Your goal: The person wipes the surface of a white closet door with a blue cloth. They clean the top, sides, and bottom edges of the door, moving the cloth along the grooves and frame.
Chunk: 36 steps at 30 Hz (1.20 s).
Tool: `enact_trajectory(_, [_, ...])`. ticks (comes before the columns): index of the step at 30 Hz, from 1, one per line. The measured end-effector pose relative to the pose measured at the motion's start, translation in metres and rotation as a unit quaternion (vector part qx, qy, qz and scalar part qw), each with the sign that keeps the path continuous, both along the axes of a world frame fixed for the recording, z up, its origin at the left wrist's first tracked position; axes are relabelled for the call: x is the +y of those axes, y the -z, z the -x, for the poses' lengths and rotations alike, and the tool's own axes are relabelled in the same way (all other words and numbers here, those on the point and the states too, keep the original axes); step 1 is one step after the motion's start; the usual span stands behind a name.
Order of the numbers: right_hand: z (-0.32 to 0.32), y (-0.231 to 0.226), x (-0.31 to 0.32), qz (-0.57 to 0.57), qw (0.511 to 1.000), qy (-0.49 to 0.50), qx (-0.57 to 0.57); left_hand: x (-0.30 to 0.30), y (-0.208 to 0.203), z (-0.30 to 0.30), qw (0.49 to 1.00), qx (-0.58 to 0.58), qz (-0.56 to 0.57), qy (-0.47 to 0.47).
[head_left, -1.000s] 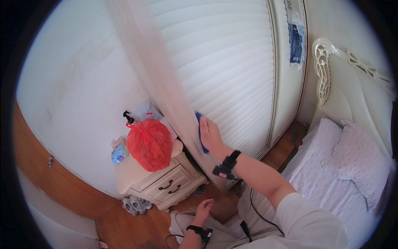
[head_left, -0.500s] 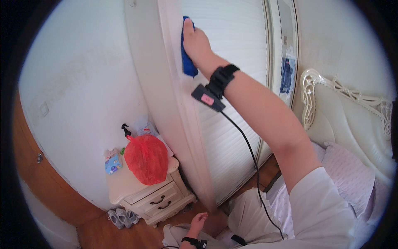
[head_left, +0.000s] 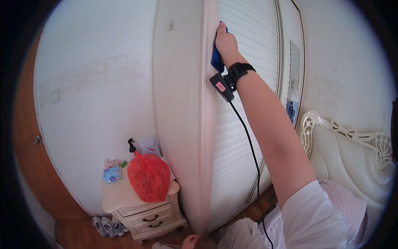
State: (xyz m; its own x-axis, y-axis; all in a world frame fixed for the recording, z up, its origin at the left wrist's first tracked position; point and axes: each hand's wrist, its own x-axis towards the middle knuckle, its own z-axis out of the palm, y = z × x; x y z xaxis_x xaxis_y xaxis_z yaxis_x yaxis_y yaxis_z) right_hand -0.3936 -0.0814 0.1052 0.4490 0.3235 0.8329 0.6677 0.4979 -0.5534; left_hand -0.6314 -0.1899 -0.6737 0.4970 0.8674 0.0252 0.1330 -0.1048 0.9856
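Note:
My right hand (head_left: 227, 45) is raised high, its fingers wrapped over a blue cloth (head_left: 217, 58) that lies against the pale edge frame (head_left: 207, 103) of a white wardrobe. A black strap with a small box and a cable sits on that wrist. Beside the cloth is the slatted white wardrobe door (head_left: 234, 145). Low at the bottom edge, my left hand (head_left: 190, 241) hangs near my lap with loosely bent fingers and nothing visible in it; part of it is cut off by the frame.
A cream nightstand (head_left: 145, 216) carries a red plastic bag (head_left: 149, 177), a black spray-bottle head (head_left: 132, 145) and a blue tissue pack (head_left: 112, 172). Grey shoes (head_left: 107, 226) stand beside it. At right is a bed with a carved headboard (head_left: 348, 145); a brown door (head_left: 31, 137) is far left.
The view has turned, so the wardrobe edge and nightstand sit differently in the picture. My right hand still holds the cloth against the wardrobe frame. Less of my left hand shows.

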Motion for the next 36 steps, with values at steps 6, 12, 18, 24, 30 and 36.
enact_trajectory(6, [-0.012,0.042,0.003,-0.017,0.999,0.020,-0.025,-0.004,0.002,-0.013,0.999,-0.003,-0.033,0.035])
enact_trajectory(12, [-0.002,0.128,0.002,0.006,0.999,-0.040,-0.014,0.015,0.007,-0.013,0.993,0.037,0.105,0.048])
enact_trajectory(18, [0.003,0.232,-0.006,0.018,0.992,-0.119,0.043,-0.007,-0.043,-0.011,0.996,0.036,0.083,0.005])
enact_trajectory(24, [0.010,0.360,-0.005,0.020,0.986,-0.148,0.077,0.015,-0.050,-0.004,0.998,-0.023,0.009,-0.062])
enact_trajectory(30, [0.004,0.482,-0.012,0.133,0.970,-0.130,0.156,0.045,-0.182,-0.015,0.995,-0.021,-0.035,-0.089])
enact_trajectory(36, [0.009,0.563,-0.023,0.182,0.959,-0.108,0.189,0.055,-0.202,-0.038,0.993,-0.039,-0.105,-0.046])
